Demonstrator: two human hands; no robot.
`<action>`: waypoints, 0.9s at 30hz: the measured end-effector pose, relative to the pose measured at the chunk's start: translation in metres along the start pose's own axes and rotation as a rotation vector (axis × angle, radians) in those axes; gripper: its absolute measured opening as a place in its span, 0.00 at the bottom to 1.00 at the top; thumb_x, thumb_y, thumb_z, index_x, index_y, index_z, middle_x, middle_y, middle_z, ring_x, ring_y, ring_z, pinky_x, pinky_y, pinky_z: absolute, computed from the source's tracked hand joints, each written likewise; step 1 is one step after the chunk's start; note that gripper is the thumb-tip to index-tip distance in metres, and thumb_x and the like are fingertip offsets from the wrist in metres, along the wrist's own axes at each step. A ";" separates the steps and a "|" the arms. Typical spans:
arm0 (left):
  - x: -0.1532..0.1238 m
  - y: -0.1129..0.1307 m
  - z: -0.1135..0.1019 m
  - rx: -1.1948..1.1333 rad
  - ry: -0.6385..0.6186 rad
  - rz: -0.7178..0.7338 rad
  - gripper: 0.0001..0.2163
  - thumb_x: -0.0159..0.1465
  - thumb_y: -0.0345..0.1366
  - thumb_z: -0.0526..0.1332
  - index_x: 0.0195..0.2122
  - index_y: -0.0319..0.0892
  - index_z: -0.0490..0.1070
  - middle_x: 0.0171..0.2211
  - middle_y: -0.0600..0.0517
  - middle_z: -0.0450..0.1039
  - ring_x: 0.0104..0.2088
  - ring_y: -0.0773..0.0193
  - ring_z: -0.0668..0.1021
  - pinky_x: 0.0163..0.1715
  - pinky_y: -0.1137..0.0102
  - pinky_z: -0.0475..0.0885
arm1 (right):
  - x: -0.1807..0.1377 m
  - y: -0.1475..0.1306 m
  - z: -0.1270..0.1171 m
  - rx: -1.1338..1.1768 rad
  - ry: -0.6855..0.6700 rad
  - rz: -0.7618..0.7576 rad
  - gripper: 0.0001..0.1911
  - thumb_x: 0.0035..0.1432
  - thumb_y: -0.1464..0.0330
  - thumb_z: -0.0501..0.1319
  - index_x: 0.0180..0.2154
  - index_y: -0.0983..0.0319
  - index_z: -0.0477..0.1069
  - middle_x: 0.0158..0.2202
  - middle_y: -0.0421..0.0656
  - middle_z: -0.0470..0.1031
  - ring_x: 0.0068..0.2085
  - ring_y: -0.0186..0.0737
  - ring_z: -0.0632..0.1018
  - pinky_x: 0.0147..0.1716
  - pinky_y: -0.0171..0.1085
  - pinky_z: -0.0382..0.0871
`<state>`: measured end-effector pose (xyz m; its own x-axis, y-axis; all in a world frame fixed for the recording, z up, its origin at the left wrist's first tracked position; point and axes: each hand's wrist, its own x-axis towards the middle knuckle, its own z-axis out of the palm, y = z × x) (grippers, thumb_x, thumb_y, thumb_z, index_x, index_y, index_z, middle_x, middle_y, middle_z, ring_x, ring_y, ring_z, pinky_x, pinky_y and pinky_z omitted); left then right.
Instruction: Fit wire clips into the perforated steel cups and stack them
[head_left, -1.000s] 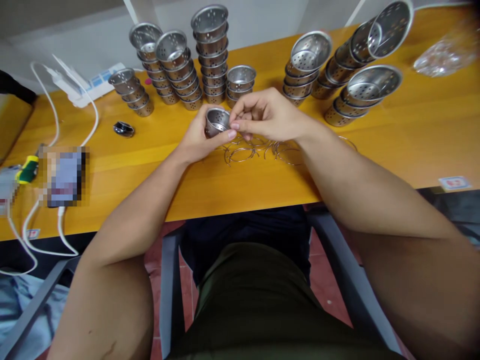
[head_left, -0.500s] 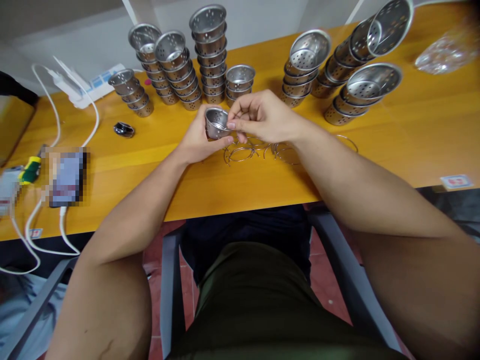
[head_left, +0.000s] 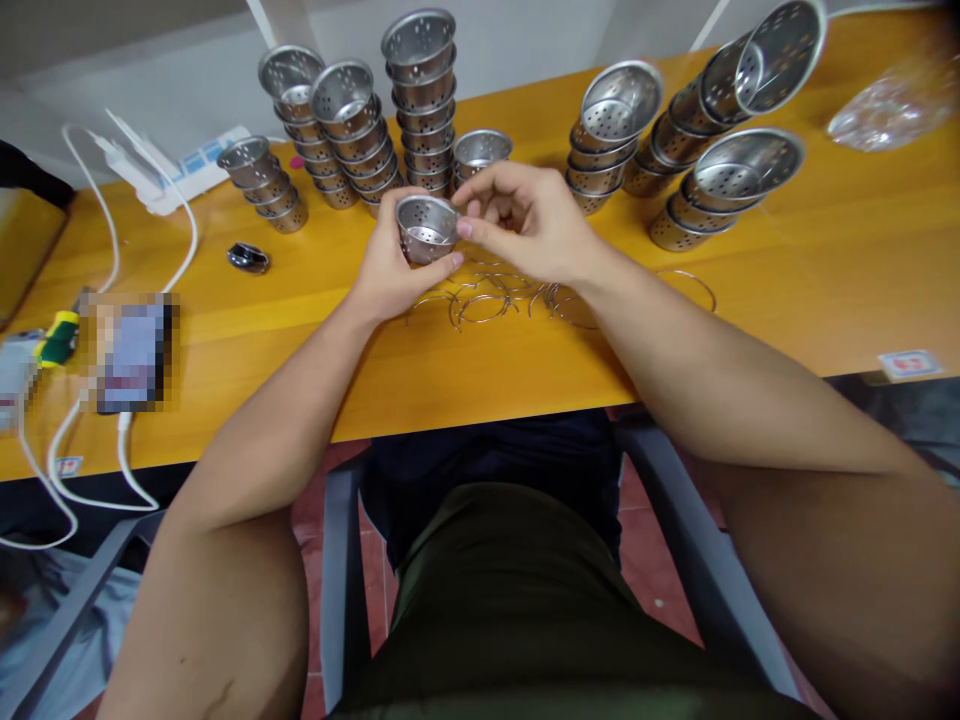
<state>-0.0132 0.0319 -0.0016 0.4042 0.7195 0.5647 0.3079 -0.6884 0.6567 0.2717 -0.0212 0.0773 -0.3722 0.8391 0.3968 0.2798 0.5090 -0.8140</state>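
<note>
My left hand grips a small perforated steel cup above the orange table, its mouth tipped toward me. My right hand is at the cup's right rim with thumb and fingers pinched together; whatever they pinch is too small to make out. Several thin wire rings lie on the table just below both hands.
Stacks of the same perforated cups stand behind at the left and lean at the right. A white power strip with cables, a phone and a small black object lie at the left. A plastic bag is far right.
Both hands have lifted the cup slightly up and away from the rings, and the cup has tilted so its inside shows more.
</note>
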 end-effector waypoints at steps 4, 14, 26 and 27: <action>-0.001 0.002 -0.002 -0.008 -0.003 0.000 0.48 0.74 0.79 0.79 0.79 0.54 0.63 0.71 0.42 0.83 0.73 0.42 0.87 0.77 0.47 0.84 | -0.003 -0.002 -0.003 -0.122 -0.049 -0.075 0.28 0.73 0.34 0.79 0.59 0.44 0.88 0.61 0.50 0.87 0.58 0.64 0.86 0.58 0.60 0.91; -0.001 -0.014 0.011 -0.026 0.008 0.074 0.56 0.67 0.82 0.82 0.82 0.55 0.62 0.71 0.40 0.81 0.72 0.39 0.89 0.78 0.45 0.86 | -0.005 0.002 0.009 -0.208 -0.167 -0.154 0.26 0.73 0.43 0.82 0.62 0.48 0.86 0.71 0.53 0.83 0.73 0.69 0.82 0.71 0.61 0.87; -0.005 -0.017 0.013 -0.048 -0.034 0.011 0.56 0.72 0.74 0.85 0.89 0.63 0.57 0.85 0.39 0.70 0.79 0.34 0.82 0.73 0.42 0.91 | -0.006 -0.018 -0.018 -0.386 -0.040 -0.060 0.48 0.72 0.54 0.78 0.83 0.67 0.71 0.83 0.67 0.76 0.81 0.56 0.80 0.79 0.44 0.75; -0.005 -0.020 0.012 -0.047 -0.032 0.008 0.55 0.72 0.74 0.85 0.88 0.62 0.59 0.85 0.38 0.70 0.77 0.34 0.82 0.70 0.43 0.92 | -0.005 -0.018 -0.027 -0.469 -0.067 -0.005 0.48 0.72 0.56 0.78 0.83 0.69 0.73 0.81 0.68 0.77 0.80 0.59 0.81 0.79 0.47 0.75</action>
<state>-0.0111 0.0409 -0.0239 0.4338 0.7101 0.5546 0.2644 -0.6888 0.6751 0.2926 -0.0296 0.1013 -0.4261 0.8303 0.3593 0.6416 0.5573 -0.5270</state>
